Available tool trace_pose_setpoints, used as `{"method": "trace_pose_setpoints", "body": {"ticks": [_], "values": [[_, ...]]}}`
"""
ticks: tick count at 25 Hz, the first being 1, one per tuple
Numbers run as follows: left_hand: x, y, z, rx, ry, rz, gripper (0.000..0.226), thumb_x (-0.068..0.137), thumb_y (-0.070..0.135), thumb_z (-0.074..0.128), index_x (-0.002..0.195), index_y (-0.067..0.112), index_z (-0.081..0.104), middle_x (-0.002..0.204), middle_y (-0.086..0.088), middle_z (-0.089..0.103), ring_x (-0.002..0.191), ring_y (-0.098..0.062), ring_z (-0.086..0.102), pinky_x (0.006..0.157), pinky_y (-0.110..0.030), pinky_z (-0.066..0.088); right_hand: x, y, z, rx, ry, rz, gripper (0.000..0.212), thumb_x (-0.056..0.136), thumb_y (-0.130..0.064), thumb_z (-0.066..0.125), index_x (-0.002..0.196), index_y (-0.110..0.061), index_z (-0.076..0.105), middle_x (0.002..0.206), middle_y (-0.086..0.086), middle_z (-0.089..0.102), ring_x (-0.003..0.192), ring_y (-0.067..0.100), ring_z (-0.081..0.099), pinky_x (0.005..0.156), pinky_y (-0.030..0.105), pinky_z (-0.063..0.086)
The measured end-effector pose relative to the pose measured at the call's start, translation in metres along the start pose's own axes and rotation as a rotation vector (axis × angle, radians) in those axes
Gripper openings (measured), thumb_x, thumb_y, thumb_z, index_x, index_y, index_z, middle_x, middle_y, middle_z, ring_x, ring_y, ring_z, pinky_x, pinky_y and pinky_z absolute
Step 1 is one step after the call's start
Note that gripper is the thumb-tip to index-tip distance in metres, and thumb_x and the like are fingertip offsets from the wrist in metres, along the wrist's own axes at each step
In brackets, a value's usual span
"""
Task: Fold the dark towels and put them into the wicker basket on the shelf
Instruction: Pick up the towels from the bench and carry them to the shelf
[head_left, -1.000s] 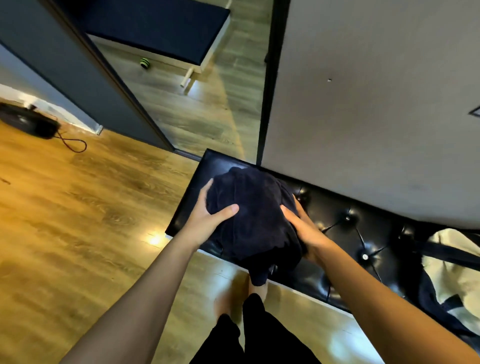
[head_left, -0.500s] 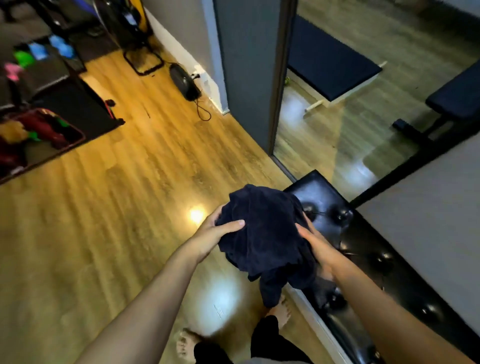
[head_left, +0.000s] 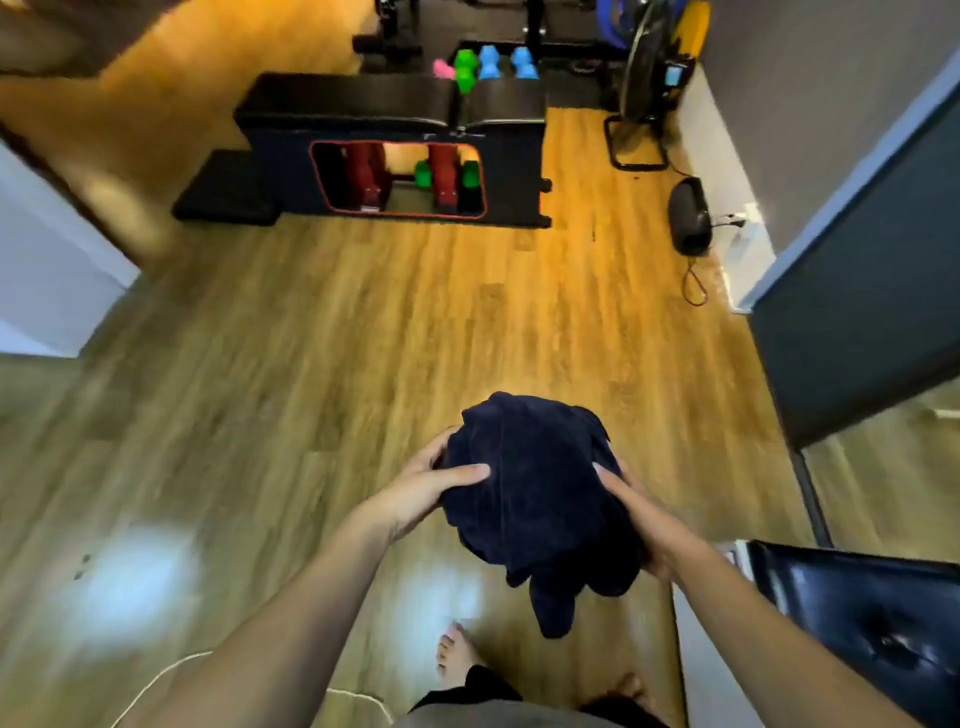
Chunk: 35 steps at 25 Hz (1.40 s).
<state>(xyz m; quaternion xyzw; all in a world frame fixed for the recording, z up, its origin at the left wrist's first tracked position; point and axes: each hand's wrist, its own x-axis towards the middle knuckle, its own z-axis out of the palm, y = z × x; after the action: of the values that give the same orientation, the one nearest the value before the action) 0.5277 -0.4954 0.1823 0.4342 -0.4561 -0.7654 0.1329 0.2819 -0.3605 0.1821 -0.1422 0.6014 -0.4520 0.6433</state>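
Observation:
A bundle of dark navy towels is carried in the air in front of me, above the wooden floor. My left hand grips its left side, thumb lying across the top and fingers curled behind. My right hand holds the right side from below and beside, fingers partly hidden under the cloth. One loose end of towel hangs down from the bundle's underside. No wicker basket or shelf shows in this view.
A black tufted bench stands at the lower right. Ahead is a black weight bench with coloured dumbbells. A fan, a black speaker with a cable and a dark door line the right side. A white cord lies on the floor.
I have turned left, away from the black bench, lifting the towel bundle off it. The view now faces the room with the gym gear. Both hands keep the same hold.

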Motion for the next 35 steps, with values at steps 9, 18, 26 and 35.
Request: {"method": "trace_pose_setpoints", "body": {"ticks": [9,18,26,35], "values": [[-0.136,-0.033,-0.255,-0.376,0.583,0.202,0.069,0.070,0.023,0.085,0.133,0.017,0.058,0.131,-0.004,0.068,0.122,-0.023,0.064,0.103,-0.043,0.049,0.143,-0.024,0.318,-0.424,-0.510,0.131,0.051,0.090,-0.037,0.067,0.136,-0.047,0.050,0.126,-0.008,0.070,0.106,0.014,0.071,0.075,0.031,0.058],[-0.219,-0.009,-0.440,-0.620,0.991,0.337,0.083,0.057,0.029,0.093,0.131,0.014,0.059,0.126,-0.008,0.070,0.118,-0.028,0.066,0.090,-0.036,0.054,0.245,-0.046,0.617,-0.721,-0.926,0.213,0.099,0.063,-0.049,0.086,0.149,-0.045,0.038,0.127,-0.012,0.068,0.111,0.014,0.069,0.084,0.031,0.056],[-0.253,0.021,-0.595,-0.779,1.171,0.414,0.081,0.056,0.025,0.090,0.131,0.015,0.060,0.127,-0.011,0.069,0.115,-0.029,0.068,0.089,-0.040,0.054,0.313,-0.060,0.833,-0.843,-1.131,0.231,0.096,0.069,-0.046,0.086,0.150,-0.046,0.036,0.134,-0.012,0.062,0.117,0.015,0.065,0.092,0.036,0.054],[-0.322,0.040,-0.847,-0.755,1.146,0.429,0.072,0.061,0.024,0.091,0.127,0.021,0.062,0.124,-0.007,0.071,0.116,-0.026,0.068,0.094,-0.040,0.053,0.363,-0.024,1.084,-0.837,-1.115,0.197,0.052,0.093,-0.031,0.069,0.140,-0.041,0.050,0.125,-0.005,0.071,0.110,0.019,0.070,0.091,0.040,0.056]]}}
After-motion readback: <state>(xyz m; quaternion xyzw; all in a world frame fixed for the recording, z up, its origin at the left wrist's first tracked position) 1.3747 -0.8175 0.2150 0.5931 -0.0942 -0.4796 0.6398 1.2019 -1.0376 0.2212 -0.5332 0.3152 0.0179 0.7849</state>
